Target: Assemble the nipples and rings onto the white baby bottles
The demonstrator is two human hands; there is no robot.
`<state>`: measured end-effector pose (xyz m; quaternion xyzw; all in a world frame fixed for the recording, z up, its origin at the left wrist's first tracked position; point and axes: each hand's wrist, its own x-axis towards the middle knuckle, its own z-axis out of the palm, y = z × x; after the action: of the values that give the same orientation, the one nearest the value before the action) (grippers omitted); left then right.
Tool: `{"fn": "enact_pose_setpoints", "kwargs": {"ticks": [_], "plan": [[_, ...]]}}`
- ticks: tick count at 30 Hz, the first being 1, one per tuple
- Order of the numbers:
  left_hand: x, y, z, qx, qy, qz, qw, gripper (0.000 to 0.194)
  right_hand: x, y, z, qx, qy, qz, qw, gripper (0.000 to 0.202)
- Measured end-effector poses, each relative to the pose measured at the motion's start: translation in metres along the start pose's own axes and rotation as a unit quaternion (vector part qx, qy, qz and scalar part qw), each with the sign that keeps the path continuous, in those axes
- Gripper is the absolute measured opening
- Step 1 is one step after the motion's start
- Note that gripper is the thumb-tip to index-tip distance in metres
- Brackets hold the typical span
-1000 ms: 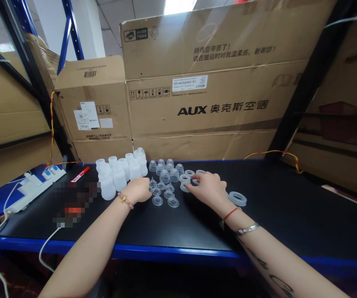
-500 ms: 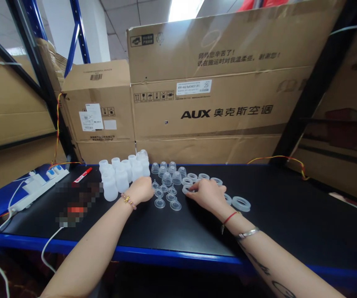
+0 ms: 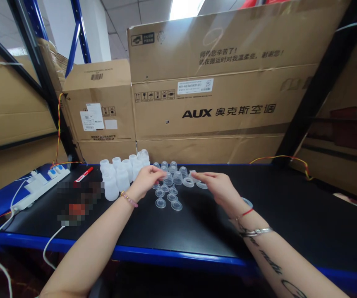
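Note:
My left hand (image 3: 144, 182) is raised beside the domed clear caps (image 3: 177, 178), its thumb and fingers pinched together. Whatever lies between those fingertips is too small to make out. To the right, my right hand (image 3: 223, 188) pinches a translucent plastic ring (image 3: 192, 171) at its fingertips, held above the other rings (image 3: 188, 186) on the table. Several clear bottle nipples (image 3: 176, 205) with flat round flanges lie in front of the caps. White translucent bottles (image 3: 123, 179) stand upright in rows, left of my left hand. My right wrist partly hides another ring (image 3: 247, 202).
A black tabletop (image 3: 178, 231) with a blue front edge carries everything. At left are a red marker (image 3: 83, 176), a blurred dark object (image 3: 79, 207) with a white cable, and a power strip (image 3: 38, 190). Large cardboard boxes (image 3: 221, 136) stand along the back.
My right hand has lifted a ring from the group and moved slightly right and up. My left hand has risen from the nipples and shifted right, towards the caps.

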<state>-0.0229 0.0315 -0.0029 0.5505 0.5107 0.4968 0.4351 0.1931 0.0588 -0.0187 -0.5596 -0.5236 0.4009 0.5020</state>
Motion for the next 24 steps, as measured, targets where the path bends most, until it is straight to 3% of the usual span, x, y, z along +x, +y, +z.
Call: {"fn": "enact_pose_setpoints", "kwargs": {"ticks": [3,6,12,24], "plan": [[-0.005,0.004,0.008,-0.075,-0.026,0.004,0.997,0.022,0.002,-0.004,-0.002,0.044,-0.084,0.041,0.995,0.029],[-0.010,0.003,0.015,-0.046,-0.037,0.058,0.997,0.027,0.000,-0.009,0.000,0.051,-0.164,0.033,0.985,0.033],[-0.015,-0.006,0.023,0.024,-0.050,0.146,0.988,0.035,-0.013,-0.026,0.010,0.118,-0.199,0.064,0.971,0.028],[-0.016,0.004,0.021,-0.087,-0.076,0.126,0.985,0.046,-0.022,-0.037,0.014,0.233,-0.252,0.203,0.917,0.022]]}}
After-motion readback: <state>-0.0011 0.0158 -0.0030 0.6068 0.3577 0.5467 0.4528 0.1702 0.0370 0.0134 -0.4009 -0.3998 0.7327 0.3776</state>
